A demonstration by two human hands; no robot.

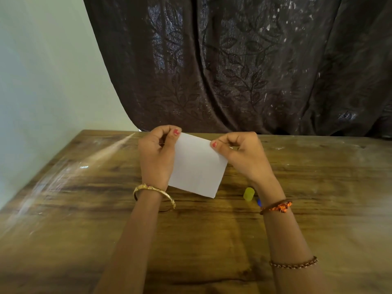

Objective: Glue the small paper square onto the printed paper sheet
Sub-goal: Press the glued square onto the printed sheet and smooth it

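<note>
A white paper sheet hangs upright above the wooden table, its blank side toward me. My left hand pinches its upper left corner and my right hand pinches its upper right corner. No print shows on the side I see. A yellow-green glue stick cap lies on the table just under my right wrist, with a bit of blue beside it, mostly hidden by the wrist. I cannot see a separate small paper square.
A dark patterned curtain hangs behind the table's far edge. A pale wall stands at the left.
</note>
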